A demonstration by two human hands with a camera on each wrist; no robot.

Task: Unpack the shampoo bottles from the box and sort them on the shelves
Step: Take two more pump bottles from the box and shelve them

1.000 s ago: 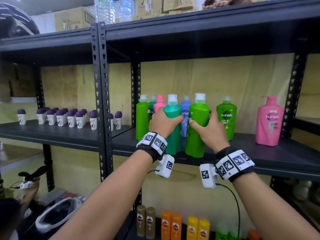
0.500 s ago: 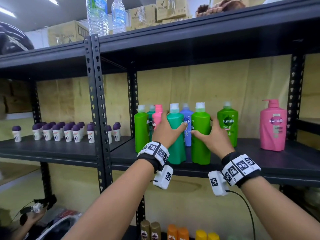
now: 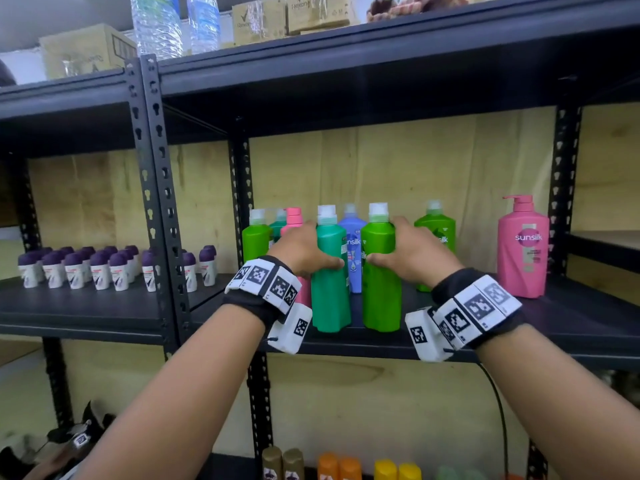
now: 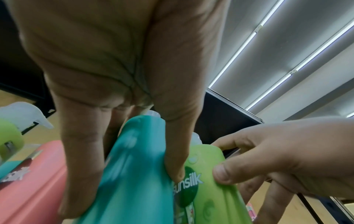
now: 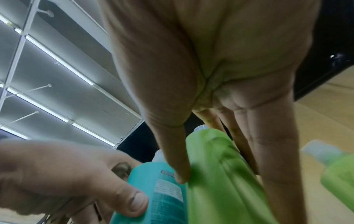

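**Two hands, two bottles at the shelf's front edge**

The black metal shelf unit (image 3: 152, 174) fills the head view, with wood panel behind it. On its middle shelf (image 3: 571, 317), toward 3 o'clock, stands one pink pump bottle (image 3: 523, 245), well apart from the cluster at centre. That cluster holds seven upright shampoo bottles: three bright green, two teal, one blue (image 3: 353, 251), one pink.

At the front of it stand the teal bottle (image 3: 329, 271) and the green bottle (image 3: 381, 271), side by side and nearly touching. The left hand (image 3: 304, 249) wraps the teal bottle, thumb in front and fingers round its far side. The right hand (image 3: 414, 252) clasps the green bottle the same way.

At 9 o'clock, purple-capped roll-ons (image 3: 100, 268) crowd the neighbouring shelf, too overlapped to count. At 12 o'clock on top, two water bottles (image 3: 176, 24). At 6 o'clock below, two brown, two orange and two yellow bottle tops.
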